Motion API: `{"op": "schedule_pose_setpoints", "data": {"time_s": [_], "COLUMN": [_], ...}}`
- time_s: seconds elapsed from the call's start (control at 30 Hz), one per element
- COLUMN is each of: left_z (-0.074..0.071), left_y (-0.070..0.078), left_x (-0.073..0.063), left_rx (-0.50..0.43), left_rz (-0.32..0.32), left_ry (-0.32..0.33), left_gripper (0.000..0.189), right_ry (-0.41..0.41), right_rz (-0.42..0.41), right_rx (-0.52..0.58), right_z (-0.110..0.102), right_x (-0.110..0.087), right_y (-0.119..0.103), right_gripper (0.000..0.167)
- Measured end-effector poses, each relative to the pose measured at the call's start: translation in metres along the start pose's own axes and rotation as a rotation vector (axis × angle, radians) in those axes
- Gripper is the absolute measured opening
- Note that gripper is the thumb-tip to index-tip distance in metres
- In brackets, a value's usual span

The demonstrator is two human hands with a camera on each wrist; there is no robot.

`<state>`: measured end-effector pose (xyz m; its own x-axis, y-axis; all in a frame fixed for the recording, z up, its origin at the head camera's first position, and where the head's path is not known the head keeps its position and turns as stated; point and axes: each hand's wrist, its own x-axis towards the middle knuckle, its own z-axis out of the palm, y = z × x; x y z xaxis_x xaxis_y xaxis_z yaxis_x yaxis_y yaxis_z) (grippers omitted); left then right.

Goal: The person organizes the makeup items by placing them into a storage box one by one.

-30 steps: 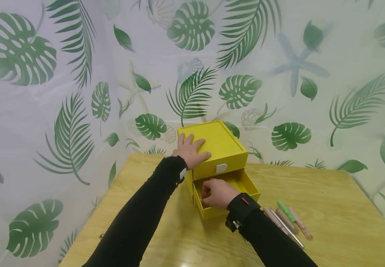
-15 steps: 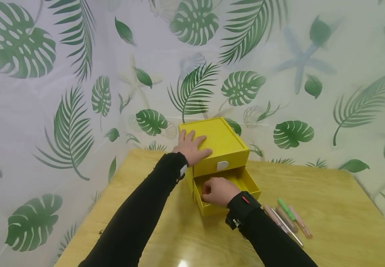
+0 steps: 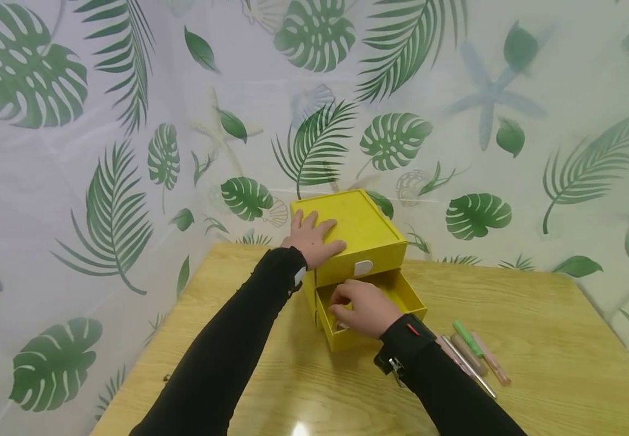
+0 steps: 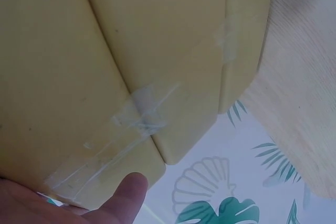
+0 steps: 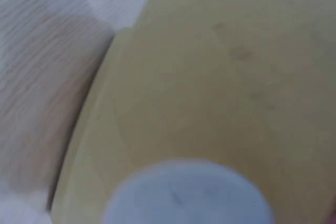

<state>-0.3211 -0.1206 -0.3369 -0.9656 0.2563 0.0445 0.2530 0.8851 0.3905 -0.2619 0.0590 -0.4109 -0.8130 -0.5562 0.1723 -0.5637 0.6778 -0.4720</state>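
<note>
A yellow drawer box [image 3: 358, 221] stands toward the back of the table. My left hand [image 3: 314, 242] rests on its top near the left edge, fingers spread. In the left wrist view, clear tape [image 4: 144, 111] crosses the box's side near a finger [image 4: 126, 195]. The lower drawer [image 3: 349, 341] is pulled out. My right hand [image 3: 368, 307] reaches into it from the front, its fingers curled down; I cannot tell whether they hold anything. Above it, the upper drawer is in, with a white tab [image 3: 363, 267]. The right wrist view is blurred, with a white rounded tab [image 5: 189, 198] against yellow.
Several pens lie right of the box, among them a green pen [image 3: 467, 338], a brown one [image 3: 468, 354] and a pink one [image 3: 491, 358]. My right sleeve partly covers them. Behind the wooden table [image 3: 554, 339] hangs a leaf-patterned sheet [image 3: 483, 163].
My right hand has risen slightly and shifted right inside the drawer, and a gap shows between thumb and index finger. My left hand stays on the box top.
</note>
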Motion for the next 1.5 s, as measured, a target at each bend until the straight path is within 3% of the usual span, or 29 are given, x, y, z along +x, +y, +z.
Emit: {"op": "schedule_pose_setpoints", "data": {"time_s": [0.23, 0.33, 0.53, 0.77, 0.93, 1.13, 1.33, 1.5], "left_z": [0.002, 0.001, 0.0, -0.002, -0.001, -0.001, 0.001, 0.001], "left_y": [0.0, 0.0, -0.001, 0.0, 0.0, -0.002, -0.002, -0.001], "left_x": [0.003, 0.004, 0.004, 0.004, 0.004, 0.003, 0.005, 0.004], "left_rx": [0.012, 0.002, -0.006, -0.009, -0.015, -0.027, -0.021, -0.016], "left_rz": [-0.009, -0.007, 0.006, 0.01, 0.007, 0.004, 0.012, 0.005], "left_ry": [-0.006, -0.017, -0.019, -0.018, -0.028, -0.022, -0.021, -0.018], "left_gripper": [0.068, 0.069, 0.069, 0.069, 0.07, 0.069, 0.069, 0.069], "right_ry": [0.204, 0.247, 0.21, 0.058, 0.03, -0.01, -0.04, -0.031], "right_rz": [-0.088, -0.091, -0.063, 0.069, 0.123, 0.103, 0.17, 0.18], "right_rx": [0.041, 0.053, 0.011, -0.065, -0.169, -0.127, -0.163, -0.225], "right_z": [-0.029, -0.042, -0.046, -0.026, -0.01, 0.007, 0.021, 0.025], "right_x": [-0.037, -0.056, -0.089, -0.115, -0.13, -0.135, -0.136, -0.134], "right_y": [0.013, 0.019, 0.024, 0.038, 0.053, 0.065, 0.067, 0.066], "right_gripper": [0.005, 0.006, 0.008, 0.017, 0.02, 0.026, 0.039, 0.037]}}
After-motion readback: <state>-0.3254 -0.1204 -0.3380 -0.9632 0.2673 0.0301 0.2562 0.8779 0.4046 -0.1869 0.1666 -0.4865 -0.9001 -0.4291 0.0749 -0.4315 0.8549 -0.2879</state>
